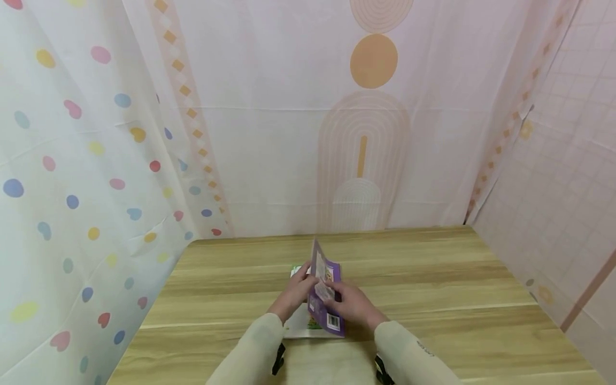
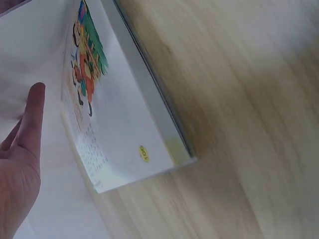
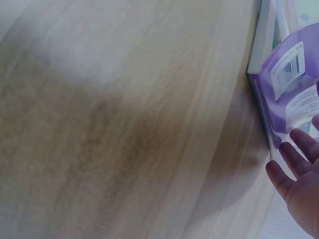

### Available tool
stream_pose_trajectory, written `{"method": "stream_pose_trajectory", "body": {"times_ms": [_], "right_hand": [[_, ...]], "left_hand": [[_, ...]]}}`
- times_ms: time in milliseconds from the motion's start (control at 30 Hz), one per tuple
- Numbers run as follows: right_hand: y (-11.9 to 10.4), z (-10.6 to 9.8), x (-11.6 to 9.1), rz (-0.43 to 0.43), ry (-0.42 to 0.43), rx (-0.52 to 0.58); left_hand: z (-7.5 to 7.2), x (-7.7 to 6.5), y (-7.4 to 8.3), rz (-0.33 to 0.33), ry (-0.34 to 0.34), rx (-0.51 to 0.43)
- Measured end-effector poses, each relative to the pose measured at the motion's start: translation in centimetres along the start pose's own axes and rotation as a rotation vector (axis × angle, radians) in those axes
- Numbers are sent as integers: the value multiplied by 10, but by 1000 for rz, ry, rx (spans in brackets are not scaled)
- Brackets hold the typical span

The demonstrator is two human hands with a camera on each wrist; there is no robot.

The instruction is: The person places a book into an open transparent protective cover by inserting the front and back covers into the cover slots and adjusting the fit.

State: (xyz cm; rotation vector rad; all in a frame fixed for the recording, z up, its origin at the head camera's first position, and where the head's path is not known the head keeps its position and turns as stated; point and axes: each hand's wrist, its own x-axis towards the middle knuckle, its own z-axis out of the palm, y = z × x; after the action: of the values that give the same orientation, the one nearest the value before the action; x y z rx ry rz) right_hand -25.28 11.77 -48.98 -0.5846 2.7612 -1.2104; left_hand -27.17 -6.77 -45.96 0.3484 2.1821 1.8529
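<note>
A book (image 2: 124, 124) with a thick spine lies on the table, showing a white page with a colourful cartoon drawing. Its purple cover (image 1: 333, 315), with a barcode label near the bottom, stands raised on the right side. My left hand (image 1: 295, 293) is at the cover's left side; in the left wrist view one finger extends straight along the white inner sheet. From the right, my right hand (image 1: 353, 306) touches the purple outer face. Its fingers (image 3: 295, 160) are spread and loosely extended beside the cover in the right wrist view.
The wooden table (image 1: 216, 289) extends around the book on all sides. Behind it hangs a pale patterned curtain (image 1: 269, 160), with a dotted curtain (image 1: 106, 214) at the left and a checked one (image 1: 568, 176) at the right.
</note>
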Motion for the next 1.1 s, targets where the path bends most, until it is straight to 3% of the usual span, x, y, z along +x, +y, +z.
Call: {"method": "stream_pose_trajectory", "body": {"times_ms": [200,533,800,1100], "right_hand": [[8,4,1,-29,-6,-139],[5,10,-1,5,-42,-328],[6,11,-3,46,-59,-348],[6,11,-5,72,-69,-357]], "left_hand": [[-8,3,-11,37,63,17],[-17,0,-21,15,140,53],[-18,-1,-30,-6,247,361],[-18,-2,-41,-7,249,627]]}}
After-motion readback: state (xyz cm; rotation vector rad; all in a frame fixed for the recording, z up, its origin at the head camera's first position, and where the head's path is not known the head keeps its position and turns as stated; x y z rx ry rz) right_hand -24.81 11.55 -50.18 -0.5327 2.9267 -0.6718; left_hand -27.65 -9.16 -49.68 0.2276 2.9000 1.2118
